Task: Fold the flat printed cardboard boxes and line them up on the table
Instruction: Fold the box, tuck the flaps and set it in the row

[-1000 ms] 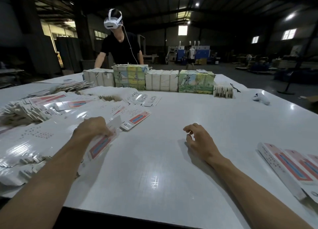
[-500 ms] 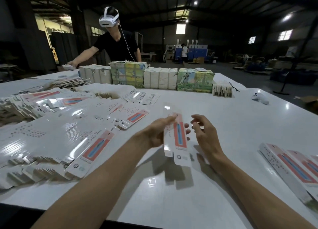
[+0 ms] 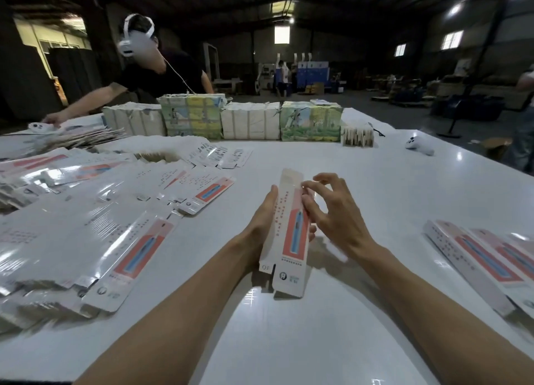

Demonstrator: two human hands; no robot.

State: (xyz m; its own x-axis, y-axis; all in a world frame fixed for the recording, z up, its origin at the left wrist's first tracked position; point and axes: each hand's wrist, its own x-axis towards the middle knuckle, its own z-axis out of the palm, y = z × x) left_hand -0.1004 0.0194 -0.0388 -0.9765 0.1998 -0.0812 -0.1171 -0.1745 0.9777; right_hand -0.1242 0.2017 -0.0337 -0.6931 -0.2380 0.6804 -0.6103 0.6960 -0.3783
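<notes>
In the head view, over the middle of the desk [image 3: 375, 182], my left hand [image 3: 261, 225] gripped the printed cardboard box [image 3: 290, 240] from its left side, wrapping underneath. Its long axis pointed away from me, red face up. My right hand [image 3: 335, 214], fingers [image 3: 310, 186] loosely spread, touched its right edge near the far end.

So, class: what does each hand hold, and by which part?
The left hand grips the printed box around its middle, fingers underneath. The right hand touches its right edge; whether it pinches cannot be told.
</notes>
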